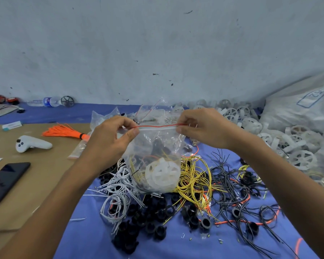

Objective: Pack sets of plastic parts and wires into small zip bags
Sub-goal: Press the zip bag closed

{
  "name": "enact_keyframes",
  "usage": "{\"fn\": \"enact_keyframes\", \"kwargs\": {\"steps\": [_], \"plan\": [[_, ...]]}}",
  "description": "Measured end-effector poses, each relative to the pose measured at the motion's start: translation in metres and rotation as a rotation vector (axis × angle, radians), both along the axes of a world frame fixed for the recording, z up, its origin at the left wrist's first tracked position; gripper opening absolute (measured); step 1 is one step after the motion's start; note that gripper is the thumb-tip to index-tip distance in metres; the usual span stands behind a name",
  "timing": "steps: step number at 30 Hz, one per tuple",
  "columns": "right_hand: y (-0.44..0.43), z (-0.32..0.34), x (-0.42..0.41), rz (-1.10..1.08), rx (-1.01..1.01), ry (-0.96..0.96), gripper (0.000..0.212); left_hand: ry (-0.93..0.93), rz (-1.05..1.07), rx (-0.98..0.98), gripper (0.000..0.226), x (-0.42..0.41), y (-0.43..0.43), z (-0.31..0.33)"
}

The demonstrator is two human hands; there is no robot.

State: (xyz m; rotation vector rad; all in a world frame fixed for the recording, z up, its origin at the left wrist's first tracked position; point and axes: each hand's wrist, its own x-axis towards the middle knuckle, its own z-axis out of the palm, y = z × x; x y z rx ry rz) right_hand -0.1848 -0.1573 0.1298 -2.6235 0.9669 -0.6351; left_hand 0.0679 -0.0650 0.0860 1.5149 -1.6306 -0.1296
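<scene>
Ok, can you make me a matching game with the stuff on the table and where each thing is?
Things:
1. zip bag
2. phone
3. water bottle
4. orange wire bundle

Places:
A. lying by the wall, far left
B. held up by its top between the left hand and right hand
C. on the brown board, fanned out beside the white controller
D. flat at the left edge, screen dark

Pairs: 1-B, 2-D, 3-A, 4-C
</scene>
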Motion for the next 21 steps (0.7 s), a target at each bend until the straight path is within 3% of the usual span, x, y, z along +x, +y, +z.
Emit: {"fn": "enact_keyframes", "kwargs": {"steps": [4,7,11,14,21], "plan": [[-0.002,0.0,-0.009,-0.034,0.037,-0.091,0.01,-0.009,0.0,0.042,0.009,0.002,0.002,0.005],[0.002,0.001,-0.006,-0.024,-0.018,-0.052,0.013,-0.16,0.042,0.02,0.005,-0.005,0.001,0.009],[0.01,0.005,0.004,0.018,-0.045,-0.024,0.014,-0.308,-0.042,-0.079,0.031,-0.035,-0.002,0.018],[0.015,0.007,0.008,0.026,-0.043,-0.034,0.012,-0.376,-0.087,-0.137,0.018,-0.054,-0.008,0.02],[0.017,0.0,0.001,0.031,-0.017,-0.089,0.009,-0.319,-0.112,-0.199,0.005,-0.061,-0.01,0.017]]}}
